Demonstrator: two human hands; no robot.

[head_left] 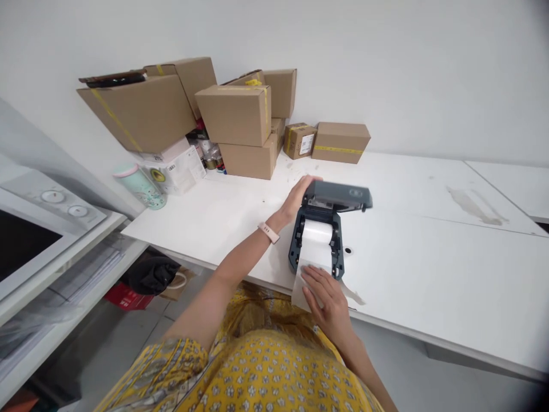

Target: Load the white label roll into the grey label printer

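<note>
A dark label printer [339, 240] stands near the front edge of the white table with its lid [337, 193] raised. Inside it sits a white label roll [317, 232], and a strip of label paper [301, 289] runs out over the front and past the table edge. My left hand [298, 194] is at the lid's left rear corner; its fingertips are partly hidden behind the lid. Across the label strip, at the printer's front, my right hand [323, 292] lies flat with its fingers stretched out.
Cardboard boxes [234, 114] are stacked at the back left, with two smaller boxes [341, 142] along the wall. A mint tumbler [141, 186] stands by a white box [180, 170]. A microwave [47, 212] is on a shelf at the left. Torn paper [354, 294] lies right of the printer.
</note>
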